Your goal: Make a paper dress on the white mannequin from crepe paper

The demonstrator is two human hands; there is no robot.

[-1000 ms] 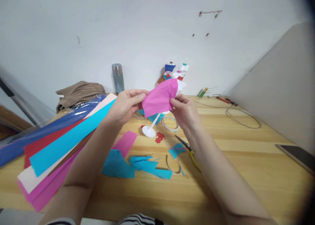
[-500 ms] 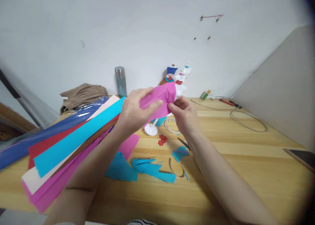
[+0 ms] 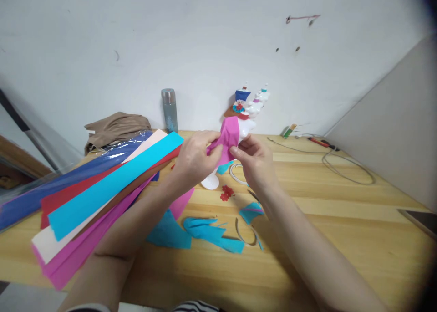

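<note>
A piece of pink crepe paper [image 3: 229, 139] is wrapped against a white glossy figure [image 3: 246, 128], whose lobed arm rises behind my hands. My left hand [image 3: 201, 153] pinches the gathered left part of the paper. Thumb and fingers of my right hand [image 3: 254, 155] press the paper's right edge onto the figure. Bands of coloured paper, a dark blue piece [image 3: 242, 95] and a layered paper flower [image 3: 238, 107] sit on the figure's upper parts. Its round white base [image 3: 210, 181] shows below my left hand.
Coloured crepe paper strips [image 3: 116, 184] lie at left near a brown cloth [image 3: 118, 127] and a metal flask [image 3: 170, 110]. Blue scraps [image 3: 213, 233], red paper flowers [image 3: 226, 193] and partly hidden scissors [image 3: 253, 196] lie in front. A cable [image 3: 327, 159] and a tablet-like object [image 3: 419, 221] are at right.
My left hand has moved right, towards the figure, and the pink crepe paper, flat and spread before, is now bunched and folded around it. My right hand keeps its hold.
</note>
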